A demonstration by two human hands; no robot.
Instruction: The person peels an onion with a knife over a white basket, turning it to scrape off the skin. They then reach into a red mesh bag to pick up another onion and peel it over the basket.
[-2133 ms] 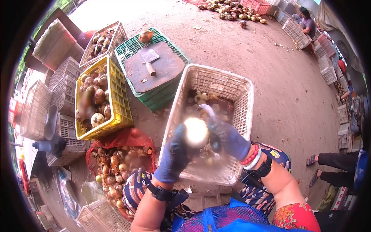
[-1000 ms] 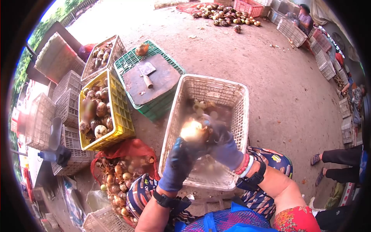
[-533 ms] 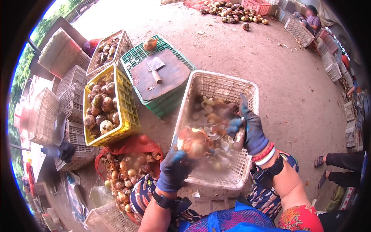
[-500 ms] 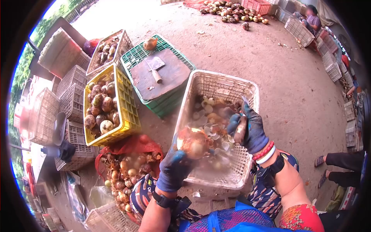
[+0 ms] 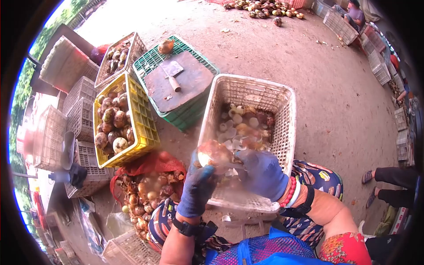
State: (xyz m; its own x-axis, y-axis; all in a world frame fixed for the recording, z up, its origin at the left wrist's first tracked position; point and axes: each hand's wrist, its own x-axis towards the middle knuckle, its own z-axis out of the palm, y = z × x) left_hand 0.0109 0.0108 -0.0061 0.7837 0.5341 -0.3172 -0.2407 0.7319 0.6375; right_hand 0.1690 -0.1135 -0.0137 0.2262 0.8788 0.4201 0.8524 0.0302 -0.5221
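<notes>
My left hand [image 5: 196, 187], in a blue glove, is closed around an onion [image 5: 215, 152] with brown skin and a pale bare patch. My right hand [image 5: 265, 174], gloved too and smeared by motion, is up against the onion's right side. Its fingers curl inward; the small knife it held half a second ago is mostly lost in the blur. Below both hands stands a white plastic crate [image 5: 289, 132]. Inside lie onion skins and pale cut onion pieces [image 5: 238, 121].
At left are a red mesh bag [image 5: 165, 164] of onions, a yellow crate [image 5: 152, 139] of onions and a green crate [image 5: 176, 119]. A board [image 5: 176, 97] on the green crate bears a cleaver [image 5: 172, 73]. A person [image 5: 354, 17] sits far right; another's legs [image 5: 393, 187] show at right.
My right hand has moved left and down, from the crate's right side to the onion. The onion has shifted slightly up and left in my left hand. The whole view has shifted a little.
</notes>
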